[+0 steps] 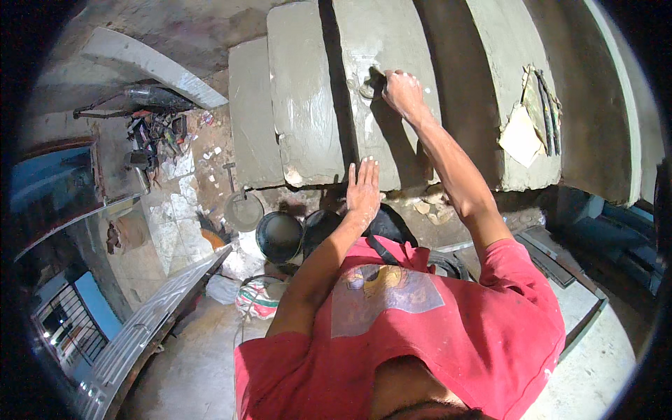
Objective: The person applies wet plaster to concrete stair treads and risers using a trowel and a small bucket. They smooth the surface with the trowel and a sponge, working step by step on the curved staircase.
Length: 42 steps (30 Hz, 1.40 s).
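My right hand (404, 94) is closed over a wet grey cement stair tread (383, 35). A small dark shape shows beside its fingers, part of it shadow, and what they grip is too hidden to name. A rough wet patch (365, 68) lies on the cement just left of that hand. Lower down, my left hand (364, 189) is laid out flat with straight fingers, its fingertips at the near end of the same tread. It holds nothing.
Several smooth cement steps flank the tread. Paper and dark sticks (525, 133) lie on a step at right. Below the stair end stand a round pan (243, 210) and a black bucket (278, 236). A striped sack (259, 297) and a white slatted panel (150, 336) are at lower left.
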### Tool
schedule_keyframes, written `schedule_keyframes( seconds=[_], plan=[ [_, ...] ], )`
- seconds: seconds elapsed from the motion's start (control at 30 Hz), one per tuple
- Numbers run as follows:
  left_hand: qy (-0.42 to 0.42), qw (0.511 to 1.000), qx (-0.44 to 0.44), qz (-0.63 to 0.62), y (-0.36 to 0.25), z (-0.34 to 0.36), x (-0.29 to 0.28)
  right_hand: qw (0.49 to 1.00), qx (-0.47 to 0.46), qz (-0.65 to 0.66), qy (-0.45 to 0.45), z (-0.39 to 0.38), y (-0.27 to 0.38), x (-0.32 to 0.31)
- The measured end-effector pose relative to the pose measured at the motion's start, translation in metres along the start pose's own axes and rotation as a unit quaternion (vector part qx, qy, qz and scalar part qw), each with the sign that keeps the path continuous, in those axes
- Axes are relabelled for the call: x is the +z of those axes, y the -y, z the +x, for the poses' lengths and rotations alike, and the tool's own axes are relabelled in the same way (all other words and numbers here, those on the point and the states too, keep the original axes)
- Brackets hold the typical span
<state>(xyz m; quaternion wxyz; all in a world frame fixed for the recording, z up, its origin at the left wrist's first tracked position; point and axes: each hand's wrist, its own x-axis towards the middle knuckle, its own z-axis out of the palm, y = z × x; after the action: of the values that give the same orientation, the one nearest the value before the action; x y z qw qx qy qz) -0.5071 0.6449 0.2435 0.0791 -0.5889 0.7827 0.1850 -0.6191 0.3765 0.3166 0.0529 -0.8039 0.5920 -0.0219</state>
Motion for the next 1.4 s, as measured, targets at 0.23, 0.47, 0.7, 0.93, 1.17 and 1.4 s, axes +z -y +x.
schedule_keyframes(
  seconds=[0.23, 0.47, 0.7, 0.93, 1.17, 1.4],
  plan=[
    [0.007, 1.000, 0.005, -0.010, 0.007, -0.001, -0.020, 0.990, -0.133, -0.053, 0.010, -0.079, 0.014, 0.024],
    [-0.019, 0.999, 0.006, -0.029, 0.007, 0.002, -0.020, 0.997, -0.042, 0.013, 0.065, -0.038, -0.004, -0.013],
    [-0.012, 1.000, 0.005, -0.028, 0.008, 0.004, -0.019, 0.985, -0.148, -0.060, -0.066, -0.011, 0.021, 0.030],
    [-0.025, 0.999, -0.009, -0.043, 0.006, 0.006, -0.010, 0.996, -0.074, 0.009, 0.044, -0.098, -0.007, -0.019],
    [-0.010, 0.999, -0.002, -0.041, 0.008, 0.007, -0.011, 0.946, -0.110, 0.125, 0.278, -0.017, -0.039, 0.015],
    [-0.007, 0.998, -0.014, -0.054, 0.008, 0.005, -0.018, 0.951, -0.056, 0.191, 0.237, 0.130, -0.060, 0.043]
  ],
)
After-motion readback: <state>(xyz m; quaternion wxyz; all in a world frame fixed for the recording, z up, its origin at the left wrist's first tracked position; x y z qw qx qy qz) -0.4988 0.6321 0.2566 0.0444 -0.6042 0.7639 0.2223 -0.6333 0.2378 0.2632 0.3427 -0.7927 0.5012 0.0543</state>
